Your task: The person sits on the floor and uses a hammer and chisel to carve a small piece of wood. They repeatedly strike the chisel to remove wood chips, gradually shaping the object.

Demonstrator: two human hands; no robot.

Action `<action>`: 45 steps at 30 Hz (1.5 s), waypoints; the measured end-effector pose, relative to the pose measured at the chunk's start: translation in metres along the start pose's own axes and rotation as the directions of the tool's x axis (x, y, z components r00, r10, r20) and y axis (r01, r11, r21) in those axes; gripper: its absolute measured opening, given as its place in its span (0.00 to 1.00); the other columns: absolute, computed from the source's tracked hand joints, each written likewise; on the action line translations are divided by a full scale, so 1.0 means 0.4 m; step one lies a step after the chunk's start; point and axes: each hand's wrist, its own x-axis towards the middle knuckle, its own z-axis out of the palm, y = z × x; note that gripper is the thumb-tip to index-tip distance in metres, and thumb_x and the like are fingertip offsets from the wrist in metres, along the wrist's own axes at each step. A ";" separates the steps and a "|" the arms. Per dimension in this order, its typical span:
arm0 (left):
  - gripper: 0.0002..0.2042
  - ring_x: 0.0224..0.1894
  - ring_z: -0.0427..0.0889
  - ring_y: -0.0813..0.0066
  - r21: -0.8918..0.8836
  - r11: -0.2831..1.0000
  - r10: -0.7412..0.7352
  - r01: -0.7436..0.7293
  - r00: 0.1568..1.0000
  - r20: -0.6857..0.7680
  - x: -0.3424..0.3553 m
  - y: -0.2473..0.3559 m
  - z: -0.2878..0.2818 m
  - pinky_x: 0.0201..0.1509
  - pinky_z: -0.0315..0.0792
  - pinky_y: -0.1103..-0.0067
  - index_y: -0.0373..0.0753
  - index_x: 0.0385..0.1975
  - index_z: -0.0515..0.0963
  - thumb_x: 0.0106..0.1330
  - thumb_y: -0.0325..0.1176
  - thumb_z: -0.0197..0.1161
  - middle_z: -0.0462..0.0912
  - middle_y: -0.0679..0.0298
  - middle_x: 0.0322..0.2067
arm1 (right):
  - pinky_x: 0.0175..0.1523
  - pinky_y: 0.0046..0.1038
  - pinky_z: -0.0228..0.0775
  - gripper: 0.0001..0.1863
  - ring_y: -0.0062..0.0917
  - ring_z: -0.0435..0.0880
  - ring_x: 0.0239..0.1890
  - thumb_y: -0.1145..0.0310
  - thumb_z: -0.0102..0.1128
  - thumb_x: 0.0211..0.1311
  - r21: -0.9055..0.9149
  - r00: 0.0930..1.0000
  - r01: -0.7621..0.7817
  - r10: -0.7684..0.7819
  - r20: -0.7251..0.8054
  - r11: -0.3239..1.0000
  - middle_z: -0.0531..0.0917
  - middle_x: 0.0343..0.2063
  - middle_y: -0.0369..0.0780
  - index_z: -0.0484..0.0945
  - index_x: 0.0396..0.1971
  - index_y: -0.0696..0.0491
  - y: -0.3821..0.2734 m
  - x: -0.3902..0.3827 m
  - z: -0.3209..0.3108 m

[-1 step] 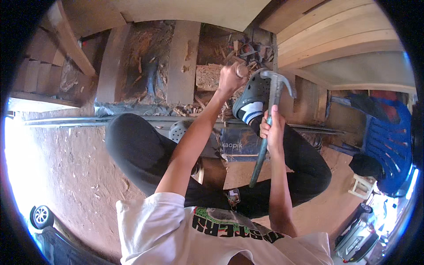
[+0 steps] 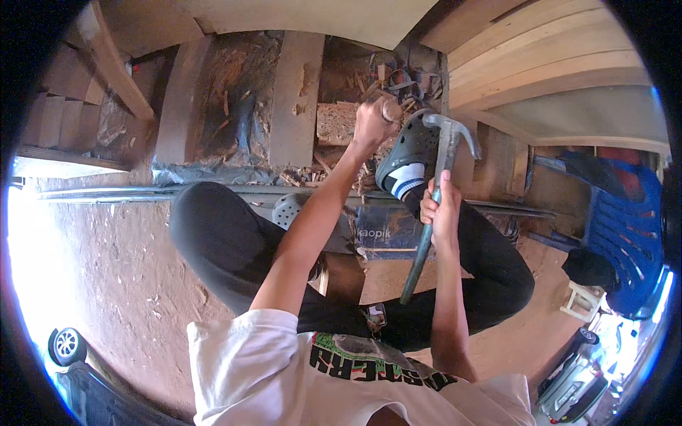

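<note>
My left hand [image 2: 371, 129] is wrapped round a wooden handle [image 2: 391, 109] whose round butt end faces up; the rest of that tool is hidden. It is over a chipped piece of wood [image 2: 337, 125] among shavings. In my right hand [image 2: 445, 219] is a claw hammer [image 2: 446, 145], gripped partway up its green handle, thumb along the shaft. The hammer's metal head is to the right of the wooden handle, apart from it, above my grey clog [image 2: 408, 149].
Planks [image 2: 295, 99] lie across the work spot, with wood chips between them. Stacked boards [image 2: 540, 64] stand at the far right. A blue plastic chair [image 2: 625, 227] is on the right, a small white stool [image 2: 582, 299] nearer. Dark cardboard [image 2: 387, 231] lies between my legs.
The hammer and my right hand have shifted very slightly to the right. My left hand stays in place on the wooden handle.
</note>
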 end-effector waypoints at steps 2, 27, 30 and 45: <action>0.14 0.34 0.83 0.46 0.042 0.993 -0.111 0.111 0.994 0.004 0.045 -0.004 0.014 0.37 0.78 0.63 0.36 0.34 0.81 0.45 0.31 0.68 0.82 0.46 0.27 | 0.14 0.14 0.45 0.26 0.07 0.57 0.09 0.39 0.46 0.68 0.033 0.997 -0.066 0.067 -0.046 0.997 0.59 0.11 0.25 0.65 0.25 0.47 -0.018 -0.008 0.019; 0.06 0.20 0.70 0.78 -0.369 0.888 -0.417 0.274 0.818 -0.396 0.175 -0.135 -0.090 0.25 0.66 0.77 0.35 0.21 0.72 0.55 0.27 0.62 0.73 0.68 0.19 | 0.16 0.14 0.48 0.26 0.08 0.58 0.11 0.38 0.52 0.65 0.105 0.970 -0.244 0.244 0.017 0.964 0.62 0.12 0.25 0.68 0.26 0.48 -0.009 -0.041 0.029; 0.08 0.24 0.74 0.75 -0.308 0.931 -0.335 0.196 0.791 -0.511 0.138 -0.140 -0.064 0.31 0.70 0.75 0.33 0.24 0.74 0.56 0.30 0.66 0.77 0.65 0.23 | 0.15 0.15 0.49 0.26 0.08 0.58 0.10 0.38 0.54 0.63 0.130 0.975 -0.223 0.220 0.034 0.966 0.63 0.12 0.25 0.67 0.27 0.48 -0.007 -0.048 0.024; 0.05 0.15 0.68 0.74 -0.619 0.582 -0.784 0.527 0.565 -0.256 0.222 -0.155 -0.226 0.16 0.64 0.73 0.35 0.23 0.69 0.56 0.23 0.58 0.68 0.64 0.16 | 0.15 0.15 0.49 0.26 0.08 0.58 0.10 0.38 0.51 0.65 -0.026 0.976 -0.208 0.209 0.066 0.978 0.63 0.12 0.25 0.66 0.26 0.48 0.035 -0.067 0.024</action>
